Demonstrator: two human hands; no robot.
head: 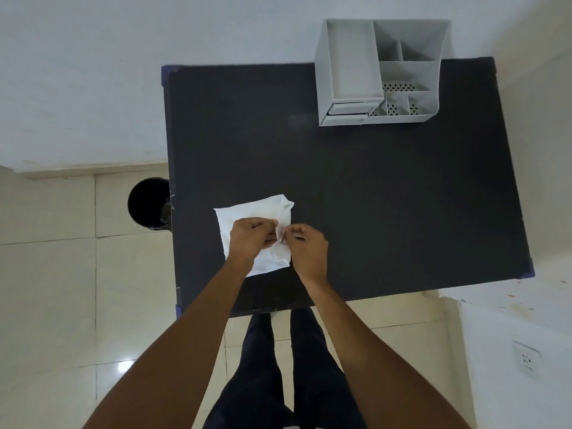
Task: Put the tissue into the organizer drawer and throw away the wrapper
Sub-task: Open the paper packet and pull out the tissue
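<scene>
Hands pinching a tissue pack

Left hand (252, 238) and right hand (305, 247) pinch the clear wrapper (283, 235) with pressed fingers on the white tissue pack (244, 215), frame centre, on a black bench (387, 196). Grey organizer (380, 72) upper right; black bin (148, 202) left.

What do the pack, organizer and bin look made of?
Pack: white tissue in thin clear film, judging by the crinkled glossy edge between both hands. Organizer: probably matte grey plastic, with thin moulded walls and perforated floors. Bin: black, faintly glossy; plastic or metal, unclear.
</scene>
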